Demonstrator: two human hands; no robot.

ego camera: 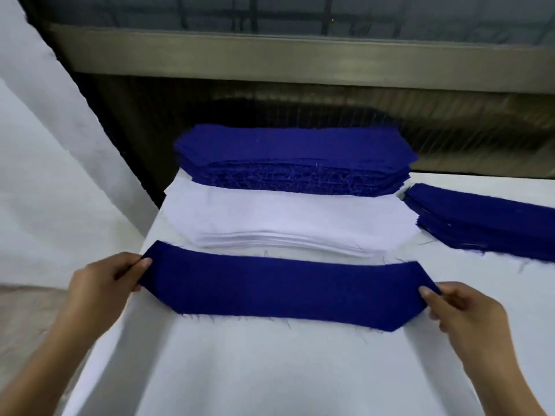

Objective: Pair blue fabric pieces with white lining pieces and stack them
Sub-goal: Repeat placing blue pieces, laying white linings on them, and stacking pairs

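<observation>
Both ends of one blue fabric piece are pinched over the white desk, one clamped in the grip of the left hand, the other in that of the right hand. Just beyond is set a white lining stack, then a blue stack; a second blue pile is seen at right.

One wide-angle head camera looks forward and down, close over the white table. The left hand and right hand sit low in frame, and a window ledge runs along the top.
</observation>
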